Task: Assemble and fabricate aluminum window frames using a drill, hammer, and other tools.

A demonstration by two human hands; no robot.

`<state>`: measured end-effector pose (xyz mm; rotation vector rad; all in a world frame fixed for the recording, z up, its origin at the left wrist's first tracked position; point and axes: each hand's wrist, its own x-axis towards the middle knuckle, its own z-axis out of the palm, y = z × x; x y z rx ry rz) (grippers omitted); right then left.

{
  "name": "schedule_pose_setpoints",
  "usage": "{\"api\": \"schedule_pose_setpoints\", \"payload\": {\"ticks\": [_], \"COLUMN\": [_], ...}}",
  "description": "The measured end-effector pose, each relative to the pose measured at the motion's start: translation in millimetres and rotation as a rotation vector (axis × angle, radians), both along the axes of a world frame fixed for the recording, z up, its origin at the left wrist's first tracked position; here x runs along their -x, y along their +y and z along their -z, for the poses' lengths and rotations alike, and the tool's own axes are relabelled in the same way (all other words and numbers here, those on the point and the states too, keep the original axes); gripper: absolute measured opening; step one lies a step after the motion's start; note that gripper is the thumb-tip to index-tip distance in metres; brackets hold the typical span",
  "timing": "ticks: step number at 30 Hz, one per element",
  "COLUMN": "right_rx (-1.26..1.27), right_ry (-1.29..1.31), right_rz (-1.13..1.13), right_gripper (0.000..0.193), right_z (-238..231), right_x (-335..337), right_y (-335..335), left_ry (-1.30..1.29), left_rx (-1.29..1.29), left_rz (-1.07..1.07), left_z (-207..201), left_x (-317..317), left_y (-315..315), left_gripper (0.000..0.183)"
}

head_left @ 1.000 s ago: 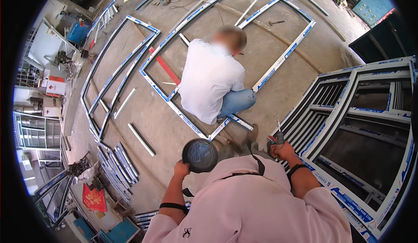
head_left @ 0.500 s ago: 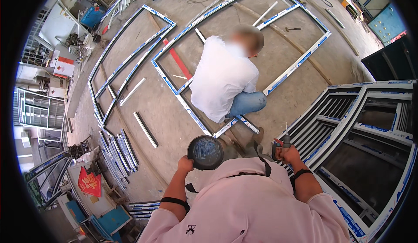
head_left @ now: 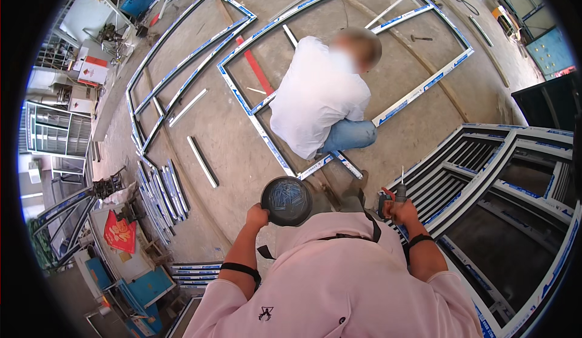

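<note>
My left hand (head_left: 257,215) grips the rim of a round dark pan (head_left: 303,214), held level in front of my waist. A heap of thin, shiny screws or nails (head_left: 285,196) lies in it; which of the two I cannot tell. In my right hand (head_left: 402,212) is a cordless drill (head_left: 401,192), its thin bit pointing away from me. Ahead, a co-worker in a white shirt (head_left: 318,99) squats inside a large window frame (head_left: 276,147) lying on the floor. The co-worker's hands are hidden.
Finished-looking barred frames (head_left: 485,174) lean close on my right. Another frame (head_left: 182,86) lies at the far left, near loose metal strips (head_left: 162,198). A red bar (head_left: 254,65), wooden battens (head_left: 439,80) and a hammer (head_left: 421,38) lie on the floor.
The view has shifted slightly, so the floor frames and co-worker appear a little further right. Both my hands keep their holds on the pan and the drill.
</note>
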<state>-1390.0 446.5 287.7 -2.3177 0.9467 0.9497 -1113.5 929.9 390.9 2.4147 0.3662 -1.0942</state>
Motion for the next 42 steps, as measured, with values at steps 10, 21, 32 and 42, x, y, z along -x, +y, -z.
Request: {"api": "schedule_pose_setpoints", "payload": {"ticks": [10,21,32,42], "right_rx": [-0.012,0.0,-0.051,-0.032], "right_ry": [0.053,-0.009,-0.01,-0.026], "right_rz": [0.27,0.315,-0.071,-0.03], "right_gripper": [0.078,0.072,0.077,0.077], "right_z": [-73.1,-79.7,-74.4,9.9], "right_x": [-37.1,-41.0,-33.7,16.2], "right_y": [16.3,18.5,14.1,-6.3], "left_ry": [-0.004,0.013,-0.045,-0.027], "left_rx": [-0.047,-0.052,-0.071,-0.088], "left_rz": [0.039,0.018,0.085,0.108], "left_z": [-3.4,-6.6,-3.0,3.8], "left_x": [2.4,-1.3,-1.9,-6.7], "left_y": [-1.7,-4.9,-2.3,-6.5], "left_gripper": [0.027,0.025,0.027,0.028]}}
